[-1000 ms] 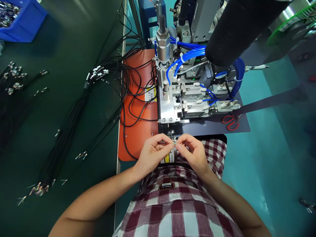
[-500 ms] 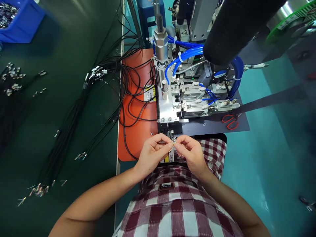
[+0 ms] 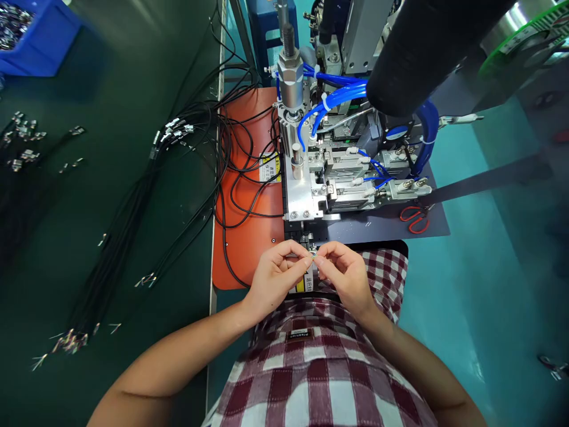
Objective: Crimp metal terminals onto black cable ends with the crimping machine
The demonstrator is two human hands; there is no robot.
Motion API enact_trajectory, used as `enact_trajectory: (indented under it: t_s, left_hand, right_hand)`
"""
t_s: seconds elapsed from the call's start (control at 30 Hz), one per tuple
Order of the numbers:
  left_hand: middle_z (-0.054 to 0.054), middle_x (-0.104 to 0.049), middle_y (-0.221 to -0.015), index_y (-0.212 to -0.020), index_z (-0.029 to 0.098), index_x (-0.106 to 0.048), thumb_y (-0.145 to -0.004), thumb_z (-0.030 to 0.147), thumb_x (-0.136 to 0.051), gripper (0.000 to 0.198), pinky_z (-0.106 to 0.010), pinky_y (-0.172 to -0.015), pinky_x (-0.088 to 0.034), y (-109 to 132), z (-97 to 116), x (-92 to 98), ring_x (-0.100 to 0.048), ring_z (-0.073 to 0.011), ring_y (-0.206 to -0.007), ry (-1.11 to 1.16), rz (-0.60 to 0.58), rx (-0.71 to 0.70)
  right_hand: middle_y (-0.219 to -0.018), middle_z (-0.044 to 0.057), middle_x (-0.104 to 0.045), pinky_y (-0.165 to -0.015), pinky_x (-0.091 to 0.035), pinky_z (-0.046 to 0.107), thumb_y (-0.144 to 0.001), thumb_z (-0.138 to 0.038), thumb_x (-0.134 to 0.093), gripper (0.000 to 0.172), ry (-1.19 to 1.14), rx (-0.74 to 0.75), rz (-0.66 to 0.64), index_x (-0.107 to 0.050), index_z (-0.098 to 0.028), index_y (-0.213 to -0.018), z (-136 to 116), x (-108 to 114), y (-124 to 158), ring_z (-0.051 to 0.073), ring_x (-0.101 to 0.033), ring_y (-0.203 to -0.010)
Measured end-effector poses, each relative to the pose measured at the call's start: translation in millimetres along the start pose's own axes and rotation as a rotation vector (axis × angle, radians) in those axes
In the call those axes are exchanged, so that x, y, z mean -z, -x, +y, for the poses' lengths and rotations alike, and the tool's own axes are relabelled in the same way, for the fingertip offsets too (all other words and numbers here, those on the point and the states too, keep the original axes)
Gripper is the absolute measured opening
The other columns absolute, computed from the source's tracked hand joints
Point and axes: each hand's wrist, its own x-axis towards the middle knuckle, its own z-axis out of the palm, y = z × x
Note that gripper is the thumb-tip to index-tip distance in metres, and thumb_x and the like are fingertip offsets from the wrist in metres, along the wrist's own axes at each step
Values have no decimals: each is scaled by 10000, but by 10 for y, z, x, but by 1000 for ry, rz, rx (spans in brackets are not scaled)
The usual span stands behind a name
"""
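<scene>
My left hand [image 3: 280, 273] and my right hand [image 3: 344, 274] meet at the front of the metal machine [image 3: 306, 193], thumbs and forefingers pinched. Between the fingertips are thin coloured wires [image 3: 313, 256], only partly visible. The left fingers are closed on one side of them and the right fingers on the other. Just below the hands, a label with a yellow and black mark [image 3: 301, 284] shows. An orange plate [image 3: 253, 249] lies left of my left hand, with black cables [image 3: 224, 160] looped across it.
On the dark green table [image 3: 178, 356] lies a bundle of black cables [image 3: 128, 219] with bare coloured wire ends [image 3: 71, 342]. A blue bin [image 3: 44, 44] of metal parts stands at the far left. Red-handled scissors [image 3: 414, 219] rest at the machine's right. A black cylinder [image 3: 427, 59] overhangs the machine.
Both hands stay in nearly the same place, still pinching the wires. Only a very slight shift of the right hand's fingers shows.
</scene>
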Motion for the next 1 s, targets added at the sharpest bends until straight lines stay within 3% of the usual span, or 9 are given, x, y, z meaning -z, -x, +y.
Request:
enact_trajectory:
  t_s: [0.23, 0.4, 0.57, 0.7, 0.8, 1.0]
  left_hand:
    - [81, -382, -486, -770, 161, -571, -816, 363, -673, 231, -171, -412, -206, 9, -33, 4, -296, -38, -422, -13, 20, -5]
    - [80, -391, -484, -781, 162, -580, -831, 342, -662, 204, -173, -419, -228, -7, -49, 13, -323, -40, -422, 27, -17, 7]
    - [83, -398, -463, -770, 160, -571, -828, 344, -665, 215, -168, -412, -221, -18, -37, 5, -317, -35, -408, 20, -8, 25]
    - [89, -378, -445, -778, 160, -572, -827, 354, -664, 220, -166, -412, -210, -10, -37, 9, -305, -35, -405, -2, 3, 34]
    - [92, -362, -447, -782, 160, -573, -826, 361, -661, 225, -170, -415, -211, -4, -42, 13, -298, -36, -407, -13, 4, 33]
    - [89, -372, -464, -771, 160, -573, -827, 366, -656, 229, -176, -414, -222, -10, -42, 2, -309, -42, -408, -42, 9, 24]
  right_hand:
    - [-586, -46, -505, -476, -326, 237, -805, -289, -643, 149, -40, -21, 1, -558, -194, -727, 31, -44, 12, 92, -401, -487]
    - [-623, -45, -501, -513, -351, 241, -822, -261, -626, 133, 28, 100, 16, -557, -195, -728, 60, -42, 41, 93, -419, -516]
    - [-572, -58, -496, -508, -358, 234, -829, -282, -641, 164, -101, -24, -21, -558, -193, -720, 93, 4, 16, 87, -424, -489]
    - [-639, -27, -558, -547, -416, 256, -827, -323, -647, 139, -60, -14, -12, -631, -186, -810, 61, 50, -4, 111, -487, -540]
    - [-716, 1, -612, -555, -431, 267, -821, -305, -657, 120, 70, 44, 16, -663, -188, -848, 25, 55, 2, 121, -506, -565]
    - [-743, 12, -596, -617, -436, 283, -850, -231, -627, 115, 323, 305, 102, -628, -205, -738, 22, 14, 27, 143, -525, -651]
